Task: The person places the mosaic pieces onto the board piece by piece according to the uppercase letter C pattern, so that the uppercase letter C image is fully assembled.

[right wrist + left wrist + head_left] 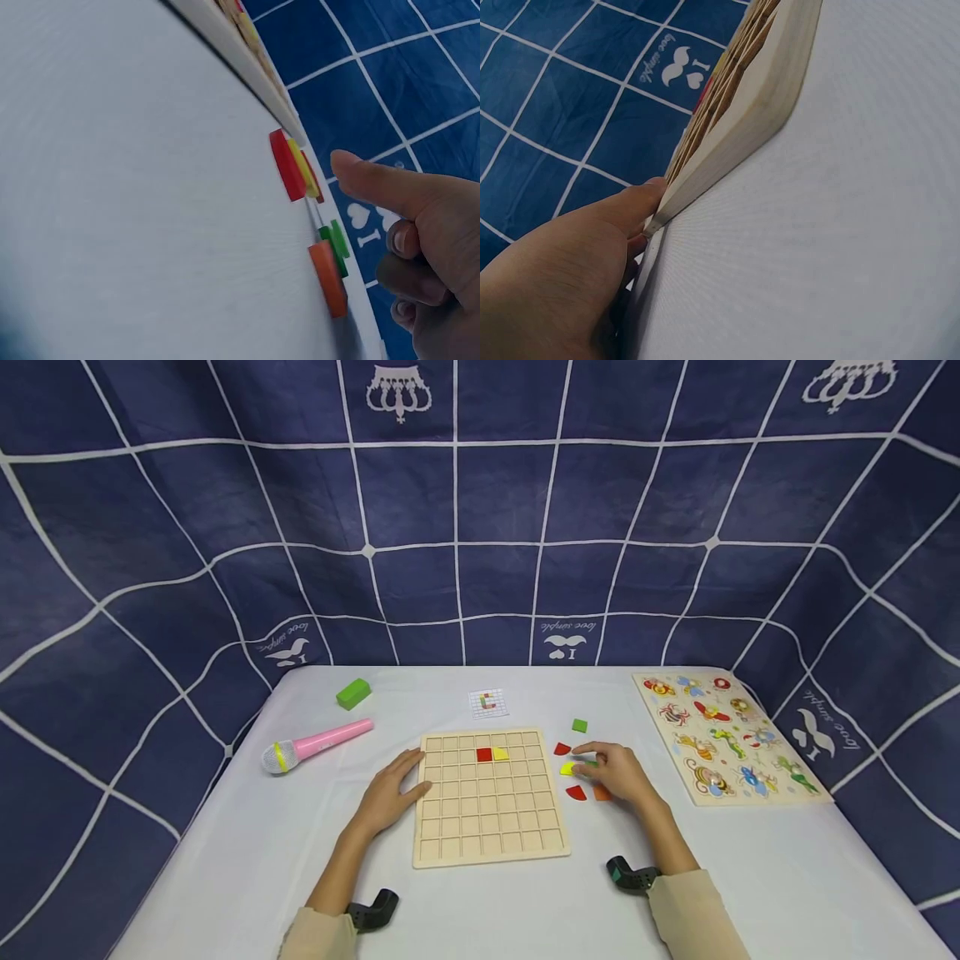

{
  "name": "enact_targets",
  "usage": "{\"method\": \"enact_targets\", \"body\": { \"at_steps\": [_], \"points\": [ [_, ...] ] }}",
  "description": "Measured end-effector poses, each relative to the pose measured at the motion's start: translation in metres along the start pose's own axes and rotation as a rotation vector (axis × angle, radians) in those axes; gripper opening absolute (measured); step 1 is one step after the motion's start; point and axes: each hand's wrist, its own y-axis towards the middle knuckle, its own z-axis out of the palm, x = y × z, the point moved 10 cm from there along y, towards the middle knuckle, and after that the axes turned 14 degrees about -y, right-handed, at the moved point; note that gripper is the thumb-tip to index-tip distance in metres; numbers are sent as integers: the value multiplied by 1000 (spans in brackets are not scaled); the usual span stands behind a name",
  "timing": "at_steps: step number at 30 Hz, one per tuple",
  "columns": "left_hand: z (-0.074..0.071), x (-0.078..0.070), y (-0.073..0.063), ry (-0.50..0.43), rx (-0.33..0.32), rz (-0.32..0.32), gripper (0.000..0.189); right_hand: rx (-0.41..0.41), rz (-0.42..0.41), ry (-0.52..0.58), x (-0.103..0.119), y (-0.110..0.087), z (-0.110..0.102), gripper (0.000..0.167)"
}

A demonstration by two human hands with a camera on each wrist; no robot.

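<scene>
White-covered table (480,910) | left: green block (353,694), pink toy microphone (318,747) | middle: small gridded card (488,703) behind wooden grid board (480,847) | beside board: loose coloured pieces (576,792) | right: insect puzzle board (697,727)

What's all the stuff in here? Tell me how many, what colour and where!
Table: one, white, underneath
Grid board: one, pale wood, table's middle
Red square: one, red, on grid board
Yellow piece: one, yellow, beside red square
Loose pieces: six (two red, two green, one yellow, one orange), right of grid board
Pattern card: one, mostly white, behind grid board
Green block: one, green, back left
Microphone: one, pink, left
Insect puzzle: one, pale wood with colourful bugs, right
Cloth: count unclear, blue and white, behind and sides
Wrist devices: two, black, on wrists
Sleeves: two, beige, bottom
Left hand: one, bare, touching grid board's left edge
Right hand: one, bare, at loose pieces
</scene>
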Motion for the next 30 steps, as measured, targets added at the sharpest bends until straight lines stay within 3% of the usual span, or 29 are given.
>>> {"method": "enact_targets", "body": {
  "at_steps": [7, 20, 30],
  "points": [
    [2, 2, 1, -11, 10, -7, 63, 6, -1, -102, 0, -3, 5, 28],
    [0, 2, 0, -8, 2, -12, 63, -54, -59, -77, 9, -2, -1, 27],
    [0, 1, 0, -4, 4, -3, 63, -151, -128, -38, 57, 18, -8, 27]
  ]
}}
